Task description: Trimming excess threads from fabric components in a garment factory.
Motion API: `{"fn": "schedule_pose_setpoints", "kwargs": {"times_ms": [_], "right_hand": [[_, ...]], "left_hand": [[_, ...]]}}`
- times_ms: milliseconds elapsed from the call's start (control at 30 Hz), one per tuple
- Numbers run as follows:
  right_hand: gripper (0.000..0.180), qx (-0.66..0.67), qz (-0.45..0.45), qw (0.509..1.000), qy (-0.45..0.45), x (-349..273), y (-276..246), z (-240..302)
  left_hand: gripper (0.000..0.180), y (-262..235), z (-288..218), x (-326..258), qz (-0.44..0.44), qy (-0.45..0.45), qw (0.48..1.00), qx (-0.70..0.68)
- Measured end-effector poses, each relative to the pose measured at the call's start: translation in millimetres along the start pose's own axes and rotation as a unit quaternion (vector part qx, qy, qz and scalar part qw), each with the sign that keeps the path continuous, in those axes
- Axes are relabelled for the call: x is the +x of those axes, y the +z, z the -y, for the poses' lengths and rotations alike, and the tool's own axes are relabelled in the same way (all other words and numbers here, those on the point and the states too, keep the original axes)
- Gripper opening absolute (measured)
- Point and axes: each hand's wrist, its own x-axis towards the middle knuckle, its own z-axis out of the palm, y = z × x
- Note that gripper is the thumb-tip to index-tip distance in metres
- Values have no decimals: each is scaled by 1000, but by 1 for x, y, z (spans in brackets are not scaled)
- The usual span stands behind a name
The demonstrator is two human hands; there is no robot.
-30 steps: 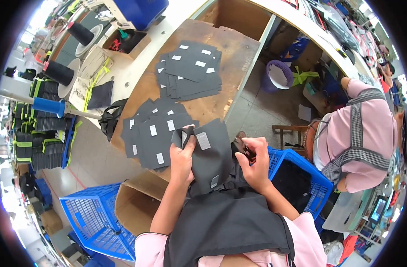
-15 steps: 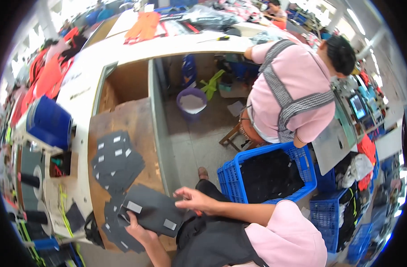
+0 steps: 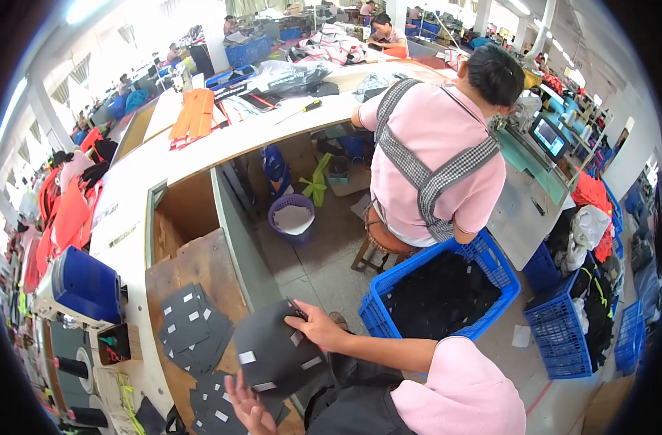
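Sewing-room benches curve around a brown worktop (image 3: 193, 264) carrying stacks of dark grey fabric pieces (image 3: 189, 330) near its front edge. Over that edge, the right hand (image 3: 318, 326) and left hand (image 3: 247, 406) hold a larger grey panel (image 3: 273, 351), fingers gripping its rim. Beside them a blue crate (image 3: 439, 293) holds black fabric; a purple bucket (image 3: 292, 217) holds pale scraps. The left forearm is cut off below.

You face a long pale workbench (image 3: 200, 156) curving across a busy sewing hall. The grey concrete floor (image 3: 323, 264) carries a purple bucket (image 3: 293, 217), a wooden stool (image 3: 378, 246) and blue plastic crates (image 3: 490, 268). Bright daylight enters from windows (image 3: 92, 43) at the upper left. White columns (image 3: 52, 116) and ceiling strip lights (image 3: 523, 7) run overhead.
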Motion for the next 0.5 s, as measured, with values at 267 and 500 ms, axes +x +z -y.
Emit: {"fn": "schedule_pose_setpoints", "kwargs": {"times_ms": [267, 500], "right_hand": [[24, -424, 248, 825, -278, -14, 28, 20], [24, -460, 248, 845, -114, -16, 24, 43]], "left_hand": [[99, 48, -49, 37, 154, 20, 923, 351], [21, 35, -6, 39, 126, -145, 940, 283]]}}
